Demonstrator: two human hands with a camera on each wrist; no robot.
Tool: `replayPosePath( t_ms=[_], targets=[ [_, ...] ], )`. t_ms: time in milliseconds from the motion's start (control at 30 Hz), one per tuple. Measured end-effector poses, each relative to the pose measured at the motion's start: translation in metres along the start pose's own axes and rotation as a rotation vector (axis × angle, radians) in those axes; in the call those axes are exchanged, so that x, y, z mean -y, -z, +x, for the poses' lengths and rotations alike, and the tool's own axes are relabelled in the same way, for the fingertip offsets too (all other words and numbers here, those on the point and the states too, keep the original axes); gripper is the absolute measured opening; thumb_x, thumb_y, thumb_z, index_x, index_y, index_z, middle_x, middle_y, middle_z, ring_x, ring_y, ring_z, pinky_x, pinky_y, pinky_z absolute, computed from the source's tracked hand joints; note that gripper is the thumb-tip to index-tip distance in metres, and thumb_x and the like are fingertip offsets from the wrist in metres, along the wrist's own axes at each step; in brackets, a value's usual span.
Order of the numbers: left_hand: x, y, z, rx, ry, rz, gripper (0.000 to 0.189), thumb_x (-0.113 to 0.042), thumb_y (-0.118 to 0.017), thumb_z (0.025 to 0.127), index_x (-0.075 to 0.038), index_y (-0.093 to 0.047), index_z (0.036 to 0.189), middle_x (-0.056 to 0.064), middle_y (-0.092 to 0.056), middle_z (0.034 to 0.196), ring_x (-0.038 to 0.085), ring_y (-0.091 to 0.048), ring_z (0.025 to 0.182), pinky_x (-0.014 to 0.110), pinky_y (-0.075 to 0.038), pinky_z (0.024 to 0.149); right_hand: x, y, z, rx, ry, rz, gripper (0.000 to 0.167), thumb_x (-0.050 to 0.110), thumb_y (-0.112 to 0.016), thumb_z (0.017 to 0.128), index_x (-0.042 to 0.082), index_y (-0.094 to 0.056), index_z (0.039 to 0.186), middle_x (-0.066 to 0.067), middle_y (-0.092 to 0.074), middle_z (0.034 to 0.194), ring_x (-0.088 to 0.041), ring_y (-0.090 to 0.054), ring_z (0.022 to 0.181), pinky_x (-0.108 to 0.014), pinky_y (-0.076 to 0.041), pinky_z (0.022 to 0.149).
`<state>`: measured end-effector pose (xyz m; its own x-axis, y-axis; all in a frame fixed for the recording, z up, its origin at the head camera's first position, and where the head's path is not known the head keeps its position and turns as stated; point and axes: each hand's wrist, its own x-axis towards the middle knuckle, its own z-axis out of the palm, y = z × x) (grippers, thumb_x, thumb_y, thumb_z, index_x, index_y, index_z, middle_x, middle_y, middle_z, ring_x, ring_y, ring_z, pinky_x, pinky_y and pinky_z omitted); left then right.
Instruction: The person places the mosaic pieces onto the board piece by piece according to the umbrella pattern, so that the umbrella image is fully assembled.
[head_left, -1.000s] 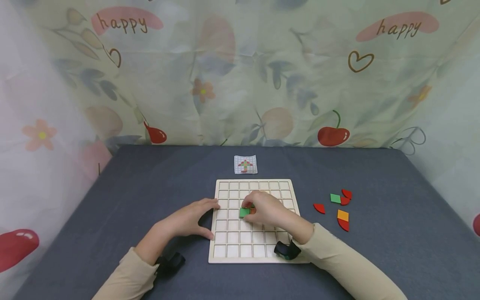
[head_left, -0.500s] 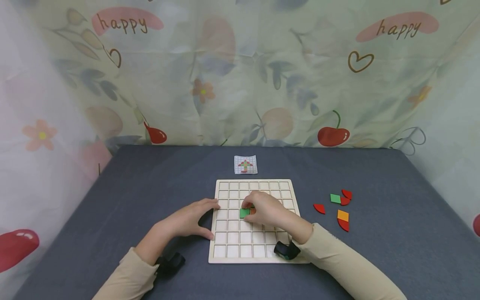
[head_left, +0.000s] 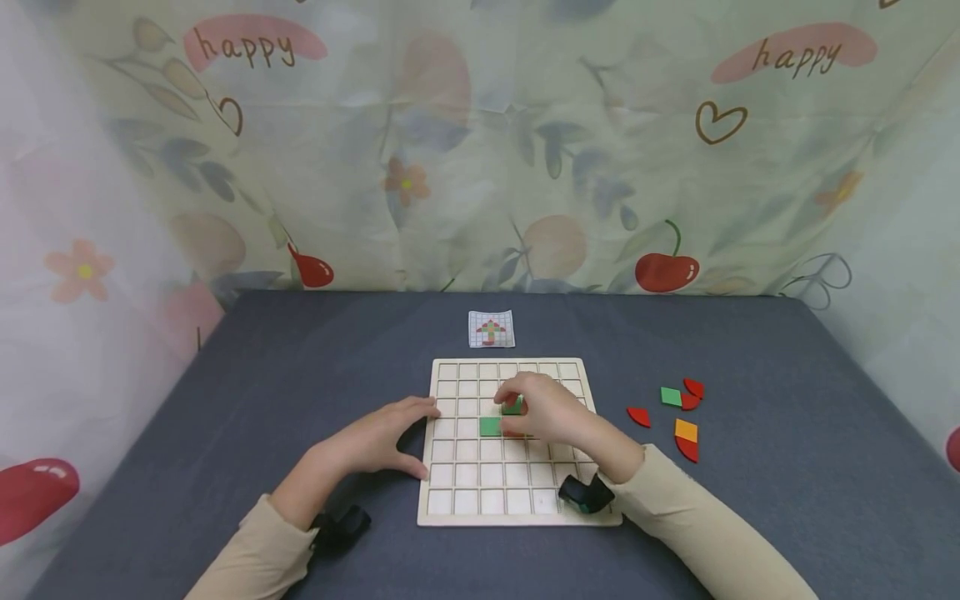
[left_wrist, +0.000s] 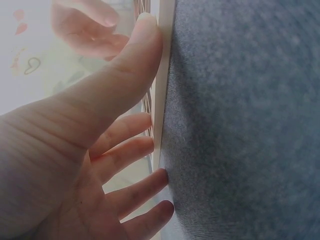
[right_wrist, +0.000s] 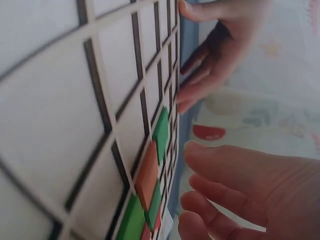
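A pale wooden grid board lies flat on the table. My left hand rests at its left edge, thumb and fingers spread; in the left wrist view the thumb touches the rim. Over the middle of the board is my right hand, fingers loosely bent with nothing between them. A green square tile sits in a cell left of the right thumb, and another green tile shows beneath the fingers. The right wrist view shows an orange tile among green ones, apart from the fingertips.
A small card with a printed coloured grid pattern lies beyond the board. To the right are loose pieces: a green square, an orange square and several red quarter-round pieces. A patterned cloth hangs behind the table.
My right hand has come off the left green tile and shifted slightly right and away from me, uncovering more tiles. The left hand stays in place.
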<state>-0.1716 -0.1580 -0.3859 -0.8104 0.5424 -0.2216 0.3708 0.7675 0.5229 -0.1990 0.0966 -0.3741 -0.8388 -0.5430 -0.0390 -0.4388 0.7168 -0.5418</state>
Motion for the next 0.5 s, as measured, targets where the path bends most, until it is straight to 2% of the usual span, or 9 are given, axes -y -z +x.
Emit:
replayPosePath(
  t_ms=[267, 500],
  targets=[
    [0.001, 0.000, 0.002, 0.005, 0.017, 0.012, 0.080, -0.040, -0.078, 0.071, -0.006, -0.045, 0.136, 0.013, -0.036, 0.149, 0.031, -0.035, 0.137, 0.049, -0.031, 0.109, -0.028, 0.023, -0.016, -0.047, -0.072, 0.054, 0.026, 0.017, -0.071, 0.081, 0.006, -0.067, 0.104, -0.004, -0.064, 0.088, -0.013, -0.051, 0.066, -0.024, -0.043, 0.061],
    [0.001, 0.000, 0.001, 0.004, 0.021, 0.007, 0.080, -0.040, -0.078, 0.071, -0.007, -0.045, 0.136, 0.013, -0.035, 0.149, 0.031, -0.034, 0.137, 0.049, -0.031, 0.110, -0.060, 0.043, -0.039, -0.110, -0.132, 0.020, 0.028, 0.015, -0.071, 0.081, 0.002, -0.065, 0.105, -0.008, -0.063, 0.088, -0.014, -0.050, 0.067, -0.025, -0.043, 0.058]
  ],
)
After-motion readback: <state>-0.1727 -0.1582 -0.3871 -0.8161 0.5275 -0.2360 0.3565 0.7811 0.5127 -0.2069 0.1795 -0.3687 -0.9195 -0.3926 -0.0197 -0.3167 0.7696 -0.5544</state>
